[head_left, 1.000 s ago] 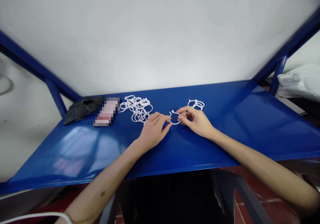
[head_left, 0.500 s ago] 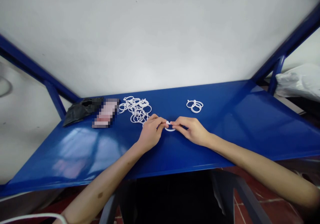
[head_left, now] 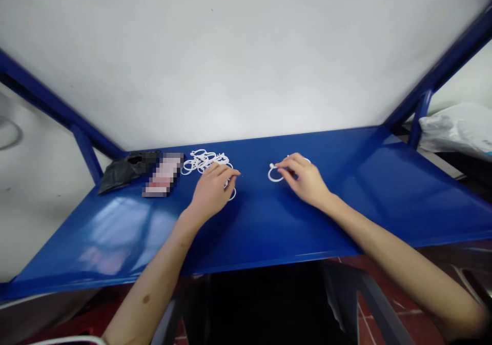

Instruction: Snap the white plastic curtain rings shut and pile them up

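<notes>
My right hand pinches a thin white plastic ring, which has a small knob at its top, between thumb and fingertips. Behind that hand, other white rings are mostly hidden. My left hand is over the near side of a tangled pile of white rings, its thumb and index finger slightly apart. Another white ring shows beside and below the left thumb; I see no firm grip on it.
A black plastic bag and a blurred-out pinkish flat object lie left of the pile on the blue table. A pale wall rises behind. Blue frame bars flank both sides, and a clear plastic bag is at right.
Both hands were together at one ring. The right hand has carried that ring right and away from me, beside the other rings there. The left hand has moved left to the pile.
</notes>
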Demonstrator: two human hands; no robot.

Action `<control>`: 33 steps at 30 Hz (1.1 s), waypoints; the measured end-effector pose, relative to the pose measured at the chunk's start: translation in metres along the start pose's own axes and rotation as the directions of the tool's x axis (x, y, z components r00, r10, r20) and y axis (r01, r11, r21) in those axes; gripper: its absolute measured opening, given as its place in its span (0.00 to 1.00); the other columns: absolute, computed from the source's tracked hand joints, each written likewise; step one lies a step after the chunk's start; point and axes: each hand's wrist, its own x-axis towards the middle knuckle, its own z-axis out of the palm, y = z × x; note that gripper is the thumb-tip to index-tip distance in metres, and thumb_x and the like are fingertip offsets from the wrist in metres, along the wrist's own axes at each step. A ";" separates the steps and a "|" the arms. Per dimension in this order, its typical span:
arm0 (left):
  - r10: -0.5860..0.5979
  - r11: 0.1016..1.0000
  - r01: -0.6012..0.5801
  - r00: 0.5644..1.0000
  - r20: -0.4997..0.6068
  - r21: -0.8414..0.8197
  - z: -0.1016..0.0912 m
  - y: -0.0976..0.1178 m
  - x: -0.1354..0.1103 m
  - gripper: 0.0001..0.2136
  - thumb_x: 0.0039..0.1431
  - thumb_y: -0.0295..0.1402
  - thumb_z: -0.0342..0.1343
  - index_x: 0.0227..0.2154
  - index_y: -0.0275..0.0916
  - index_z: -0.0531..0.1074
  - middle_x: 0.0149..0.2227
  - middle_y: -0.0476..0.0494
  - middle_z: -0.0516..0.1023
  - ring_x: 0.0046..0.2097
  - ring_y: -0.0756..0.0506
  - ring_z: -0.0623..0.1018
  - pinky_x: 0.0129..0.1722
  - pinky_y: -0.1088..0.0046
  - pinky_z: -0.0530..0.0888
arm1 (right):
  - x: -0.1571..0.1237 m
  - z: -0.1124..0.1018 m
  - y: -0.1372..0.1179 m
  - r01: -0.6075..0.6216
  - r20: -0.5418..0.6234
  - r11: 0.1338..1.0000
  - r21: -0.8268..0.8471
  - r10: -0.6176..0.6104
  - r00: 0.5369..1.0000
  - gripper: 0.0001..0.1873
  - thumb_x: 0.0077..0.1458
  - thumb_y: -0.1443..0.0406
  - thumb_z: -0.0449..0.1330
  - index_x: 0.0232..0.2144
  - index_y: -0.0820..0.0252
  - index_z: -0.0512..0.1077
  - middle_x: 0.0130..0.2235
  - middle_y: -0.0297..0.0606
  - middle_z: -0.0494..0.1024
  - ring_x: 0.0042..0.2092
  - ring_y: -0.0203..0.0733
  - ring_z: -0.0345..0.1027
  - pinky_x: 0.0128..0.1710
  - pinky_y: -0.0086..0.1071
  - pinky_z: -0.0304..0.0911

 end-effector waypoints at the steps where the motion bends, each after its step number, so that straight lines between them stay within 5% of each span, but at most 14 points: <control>1: -0.035 0.998 0.034 0.999 0.018 0.043 -0.005 -0.008 -0.001 0.12 0.64 0.26 0.49 0.42 0.40 0.77 0.41 0.42 0.80 0.47 0.40 0.73 0.51 0.59 0.71 | 0.002 -0.005 0.010 -0.069 -0.044 0.997 -0.036 0.068 0.997 0.09 0.66 0.63 0.57 0.40 0.58 0.77 0.40 0.42 0.77 0.35 0.41 0.73 0.38 0.36 0.71; 5: -0.135 0.979 0.111 0.982 0.135 0.171 -0.017 -0.031 -0.009 0.13 0.57 0.24 0.50 0.41 0.39 0.76 0.44 0.39 0.77 0.49 0.37 0.72 0.53 0.55 0.70 | 0.004 -0.021 0.049 -0.285 -0.088 0.945 -0.159 0.273 0.958 0.08 0.61 0.63 0.59 0.39 0.59 0.77 0.37 0.40 0.77 0.30 0.39 0.69 0.36 0.38 0.69; 9: -0.183 0.969 0.155 0.974 0.135 0.191 -0.016 -0.038 -0.011 0.09 0.60 0.33 0.53 0.42 0.40 0.74 0.43 0.39 0.77 0.48 0.36 0.73 0.52 0.54 0.70 | 0.003 -0.023 0.066 -0.327 -0.068 0.906 -0.268 0.321 0.945 0.10 0.60 0.63 0.60 0.41 0.60 0.77 0.37 0.42 0.78 0.35 0.45 0.71 0.41 0.42 0.68; 16: -0.208 0.960 0.198 0.978 0.032 0.200 -0.008 -0.032 -0.009 0.05 0.63 0.34 0.55 0.35 0.41 0.73 0.36 0.41 0.77 0.43 0.37 0.72 0.47 0.57 0.68 | 0.002 -0.015 0.040 -0.170 -0.087 0.941 -0.294 0.151 0.985 0.12 0.64 0.59 0.57 0.43 0.58 0.77 0.39 0.45 0.78 0.42 0.52 0.68 0.47 0.49 0.65; 21: -0.160 0.967 0.138 0.983 0.093 0.214 -0.006 -0.019 -0.011 0.09 0.61 0.41 0.59 0.29 0.42 0.75 0.35 0.42 0.75 0.44 0.37 0.72 0.47 0.56 0.68 | -0.002 -0.004 0.023 -0.103 0.025 0.977 -0.185 0.110 0.994 0.10 0.64 0.62 0.57 0.44 0.58 0.76 0.40 0.45 0.77 0.43 0.52 0.67 0.46 0.47 0.66; 26: -0.163 0.966 0.128 0.976 0.146 0.225 0.001 -0.014 -0.014 0.06 0.61 0.37 0.58 0.31 0.42 0.75 0.36 0.40 0.76 0.45 0.36 0.72 0.45 0.57 0.67 | -0.005 0.003 0.019 -0.077 0.091 0.985 -0.154 0.091 0.992 0.08 0.63 0.64 0.59 0.43 0.58 0.76 0.40 0.43 0.79 0.43 0.52 0.68 0.48 0.49 0.67; 33: -0.135 0.973 0.128 0.991 0.024 0.191 0.006 -0.003 -0.011 0.03 0.63 0.33 0.56 0.34 0.43 0.73 0.35 0.42 0.80 0.44 0.37 0.73 0.44 0.59 0.67 | -0.007 0.008 0.003 -0.044 0.231 0.999 -0.028 0.049 0.972 0.08 0.65 0.63 0.58 0.44 0.57 0.75 0.40 0.41 0.79 0.44 0.49 0.72 0.47 0.45 0.69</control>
